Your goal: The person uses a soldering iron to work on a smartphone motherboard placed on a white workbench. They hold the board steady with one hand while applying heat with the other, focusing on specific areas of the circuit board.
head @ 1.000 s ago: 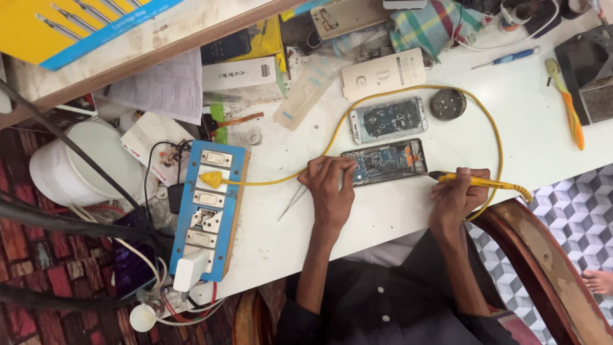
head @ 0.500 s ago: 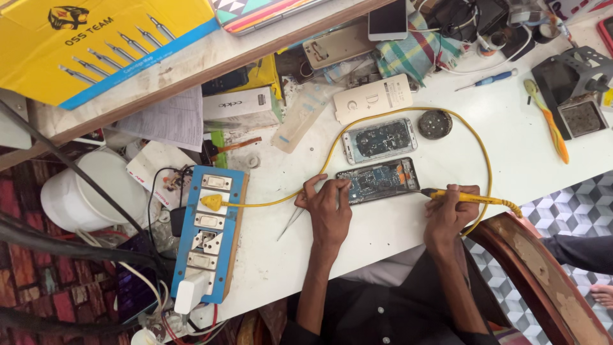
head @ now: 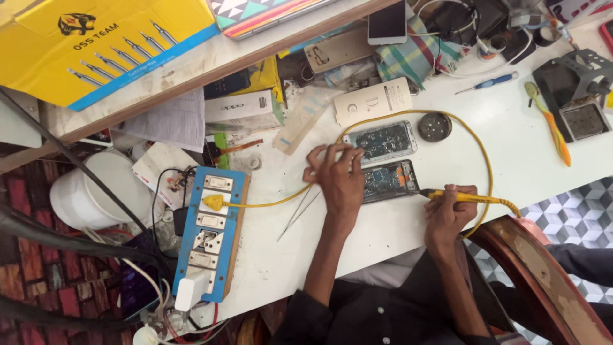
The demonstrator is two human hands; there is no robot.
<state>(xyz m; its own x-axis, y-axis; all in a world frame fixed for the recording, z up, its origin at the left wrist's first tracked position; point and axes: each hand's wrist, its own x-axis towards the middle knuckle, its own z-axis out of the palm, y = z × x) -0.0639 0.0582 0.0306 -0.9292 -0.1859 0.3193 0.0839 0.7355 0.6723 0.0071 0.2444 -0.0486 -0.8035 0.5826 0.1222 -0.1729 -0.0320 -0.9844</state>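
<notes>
An opened phone (head: 391,181) with its circuit board bare lies on the white table (head: 530,172). My left hand (head: 336,180) rests palm down at the phone's left end with fingers spread, gripping nothing. My right hand (head: 449,209) grips a yellow soldering iron (head: 461,197) whose tip touches the phone's right end. The iron's yellow cable (head: 480,144) loops around to a plug in a blue switchboard (head: 214,230). A second opened phone (head: 382,140) lies just beyond the first. Thin tweezers (head: 299,214) lie left of my left wrist.
A round metal tin (head: 435,126), a white phone cover (head: 373,102), a blue screwdriver (head: 490,83), a yellow-handled tool (head: 549,121) and a soldering stand (head: 578,96) sit on the table. A yellow box (head: 96,45) rests on the shelf; a white bucket (head: 96,191) stands at left.
The view has shifted, so everything sits lower in frame. My left hand's fingers have spread out beside the phone. My right hand keeps the iron at the phone's right end.
</notes>
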